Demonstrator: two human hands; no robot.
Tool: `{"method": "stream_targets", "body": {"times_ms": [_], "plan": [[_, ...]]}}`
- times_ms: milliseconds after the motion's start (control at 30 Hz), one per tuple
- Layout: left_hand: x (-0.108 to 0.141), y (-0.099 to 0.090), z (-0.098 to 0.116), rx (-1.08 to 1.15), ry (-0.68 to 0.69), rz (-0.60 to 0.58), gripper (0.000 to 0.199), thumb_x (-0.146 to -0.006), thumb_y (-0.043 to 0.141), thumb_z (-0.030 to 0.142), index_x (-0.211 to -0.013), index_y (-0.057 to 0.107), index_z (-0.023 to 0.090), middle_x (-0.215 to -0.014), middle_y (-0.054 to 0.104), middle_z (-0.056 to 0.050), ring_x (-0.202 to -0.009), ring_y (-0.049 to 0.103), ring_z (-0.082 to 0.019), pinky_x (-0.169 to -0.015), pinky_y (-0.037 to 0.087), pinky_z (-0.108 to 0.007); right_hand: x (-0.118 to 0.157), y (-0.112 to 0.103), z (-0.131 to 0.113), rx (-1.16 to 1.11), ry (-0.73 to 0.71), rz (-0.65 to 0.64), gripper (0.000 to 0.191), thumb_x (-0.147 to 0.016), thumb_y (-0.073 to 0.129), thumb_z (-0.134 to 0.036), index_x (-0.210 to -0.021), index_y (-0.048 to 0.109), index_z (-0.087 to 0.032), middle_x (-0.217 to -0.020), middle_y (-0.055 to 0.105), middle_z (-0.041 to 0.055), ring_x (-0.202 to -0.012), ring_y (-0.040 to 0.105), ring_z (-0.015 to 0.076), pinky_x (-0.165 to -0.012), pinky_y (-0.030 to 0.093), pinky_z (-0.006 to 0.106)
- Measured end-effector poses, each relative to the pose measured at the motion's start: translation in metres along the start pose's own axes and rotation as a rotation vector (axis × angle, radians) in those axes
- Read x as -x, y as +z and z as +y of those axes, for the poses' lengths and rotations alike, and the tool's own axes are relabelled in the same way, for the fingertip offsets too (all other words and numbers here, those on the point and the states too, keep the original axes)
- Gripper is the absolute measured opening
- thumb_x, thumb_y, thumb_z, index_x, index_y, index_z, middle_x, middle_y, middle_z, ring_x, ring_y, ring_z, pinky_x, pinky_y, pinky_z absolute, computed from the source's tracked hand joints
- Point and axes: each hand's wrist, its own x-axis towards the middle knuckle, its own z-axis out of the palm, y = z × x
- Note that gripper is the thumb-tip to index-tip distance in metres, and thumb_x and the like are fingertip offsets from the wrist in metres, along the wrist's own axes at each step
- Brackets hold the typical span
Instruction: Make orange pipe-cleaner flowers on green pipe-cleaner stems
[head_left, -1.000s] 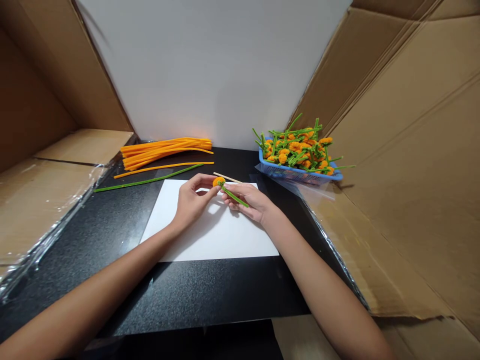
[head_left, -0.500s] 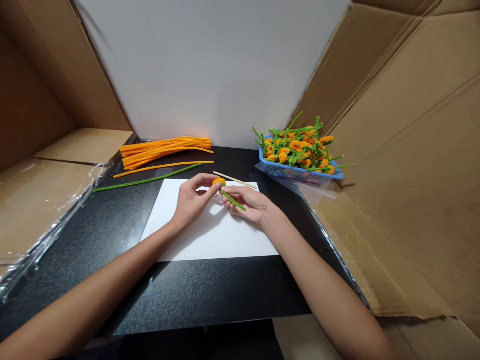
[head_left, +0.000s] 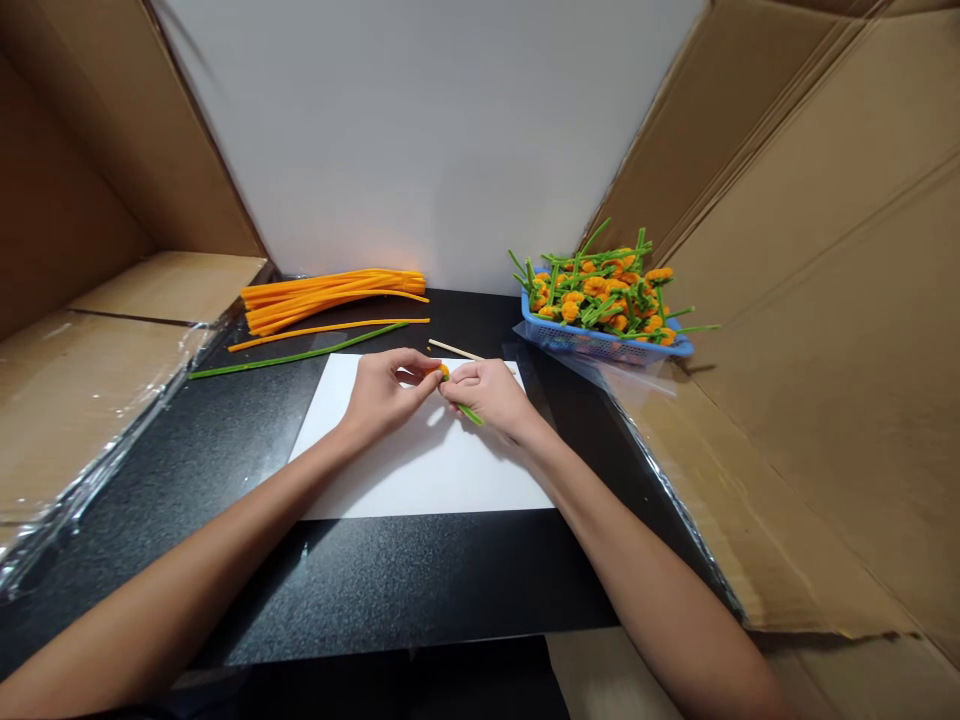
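Observation:
Above a white sheet of paper [head_left: 427, 480], both hands meet on one small pipe-cleaner flower [head_left: 445, 371] with an orange head and a green stem. My left hand [head_left: 390, 392] is closed, thumb and fingers pinching the orange head, which they partly cover. My right hand [head_left: 491, 393] is closed on the green part just under the head. The stem's free end sticks out below my right fingers, pointing down and right. Behind the right hand lies a thin wooden stick [head_left: 454, 348], partly hidden by that hand.
Orange pipe cleaners [head_left: 322, 300] lie bundled at the back left, with a single green pipe cleaner [head_left: 300, 358] in front. A blue basket [head_left: 607, 343] heaped with similar flowers stands at the back right, near a clear plastic sheet [head_left: 637, 375]. Cardboard walls [head_left: 825, 300] flank the black table.
My right hand has turned over, its back now facing up and its fingers curled tighter round the stem. Less of the orange head shows. My left hand has barely moved.

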Motion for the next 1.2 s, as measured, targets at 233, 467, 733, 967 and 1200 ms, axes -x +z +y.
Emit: {"method": "stream_targets", "body": {"times_ms": [233,467,733,967,1200], "plan": [[0.001,-0.005,0.001,-0.247,0.214,-0.042,0.012,-0.08,0.065,0.02,-0.083,0.075,0.016,-0.079,0.074,-0.005,-0.065,0.067,-0.016,-0.061,0.055,-0.027,0.001,0.005,0.005,0.401,-0.267,0.182,0.009,-0.069,0.064,-0.015,-0.06,0.065,-0.015,-0.057,0.065,0.0017,-0.056,0.059,0.0133,-0.053,0.037,0.022],[-0.002,-0.004,-0.007,-0.059,-0.024,-0.01,0.028,-0.085,0.068,0.041,-0.095,0.076,0.016,-0.09,0.076,-0.007,-0.077,0.07,-0.018,-0.065,0.057,-0.027,-0.006,-0.002,0.007,-0.129,0.042,-0.025,0.015,-0.078,0.063,-0.024,-0.068,0.066,-0.013,-0.061,0.067,0.0054,-0.05,0.059,0.0108,-0.049,0.045,0.021],[-0.005,-0.004,-0.01,0.147,-0.123,-0.056,0.039,-0.083,0.069,0.049,-0.102,0.077,0.016,-0.101,0.076,-0.01,-0.086,0.072,-0.022,-0.073,0.057,-0.03,-0.01,-0.007,0.012,-0.175,-0.068,0.092,0.019,-0.074,0.072,-0.03,-0.086,0.068,-0.016,-0.072,0.069,0.0035,-0.06,0.063,0.0128,-0.047,0.047,0.019],[-0.004,-0.001,-0.009,0.266,-0.138,-0.059,0.041,-0.081,0.073,0.047,-0.107,0.072,0.016,-0.097,0.076,-0.009,-0.085,0.072,-0.022,-0.076,0.058,-0.032,-0.007,-0.003,0.008,-0.131,-0.237,0.104,0.026,-0.075,0.072,-0.036,-0.094,0.068,-0.018,-0.088,0.069,0.0043,-0.075,0.066,0.0161,-0.057,0.053,0.024],[-0.004,0.0,-0.007,0.314,-0.115,-0.08,0.036,-0.078,0.076,0.044,-0.102,0.068,0.018,-0.103,0.073,-0.008,-0.093,0.07,-0.02,-0.079,0.058,-0.03,-0.005,-0.006,0.006,0.118,-0.448,0.174,0.009,-0.082,0.063,-0.022,-0.087,0.07,-0.018,-0.09,0.072,0.0045,-0.08,0.067,0.0155,-0.068,0.051,0.024]]}}
